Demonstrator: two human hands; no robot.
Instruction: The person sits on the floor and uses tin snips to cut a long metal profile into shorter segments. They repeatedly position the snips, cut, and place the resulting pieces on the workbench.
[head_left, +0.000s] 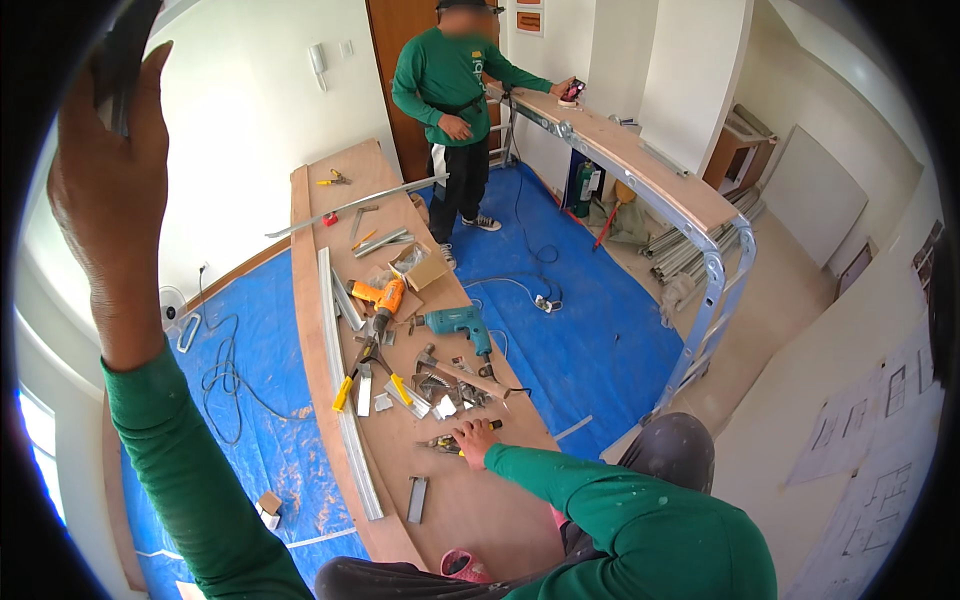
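My left hand (110, 200) is raised at the upper left, its fingers closed around a dark object (122, 75) that the picture's rim cuts off. My right hand (475, 441) reaches down to the wooden work board (480, 500). Its fingers are wrapped over tin snips (440, 443) with yellow and black handles, which lie on the board and are partly hidden by the hand. Just beyond lie a hammer (465, 375), another yellow-handled cutting tool (345, 392) and metal scraps (445, 407). A short metal channel (417, 499) lies nearer me.
An orange drill (380, 300), a teal drill (457, 325), a cardboard box (420, 267) and long metal channels (340, 400) rest on the board. A co-worker (465, 90) stands beyond, one hand on a tool on a raised plank (620, 145). Cords cross the blue sheet (560, 350).
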